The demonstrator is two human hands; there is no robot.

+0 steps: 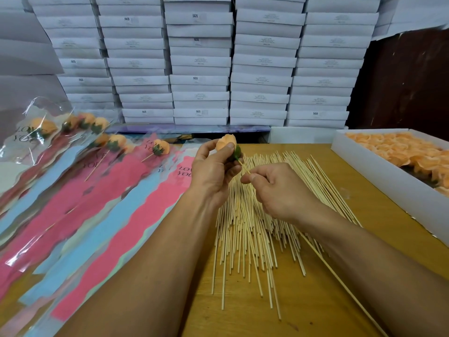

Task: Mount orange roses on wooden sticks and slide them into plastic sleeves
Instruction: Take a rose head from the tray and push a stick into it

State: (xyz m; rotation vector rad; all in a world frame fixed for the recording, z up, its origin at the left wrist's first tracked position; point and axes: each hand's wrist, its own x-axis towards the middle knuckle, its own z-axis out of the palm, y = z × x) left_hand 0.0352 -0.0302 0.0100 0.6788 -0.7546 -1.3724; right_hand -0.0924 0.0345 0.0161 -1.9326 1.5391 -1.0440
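My left hand (pixel 213 170) grips an orange rose (pixel 226 142) with a green base, held up over the table's middle. My right hand (pixel 279 188) pinches a thin wooden stick (pixel 244 166) whose tip meets the rose's green underside; the stick's long end runs down to the lower right under my forearm. Below both hands lies a spread pile of wooden sticks (pixel 255 229). Plastic sleeves (pixel 116 205) printed pink and blue lie fanned out at the left, several of them holding mounted roses (pixel 114 141).
A white box of loose orange roses (pixel 398 148) stands at the right edge of the wooden table (pixel 315 300). Stacks of white flat cartons (pixel 201 62) form a wall behind the work area.
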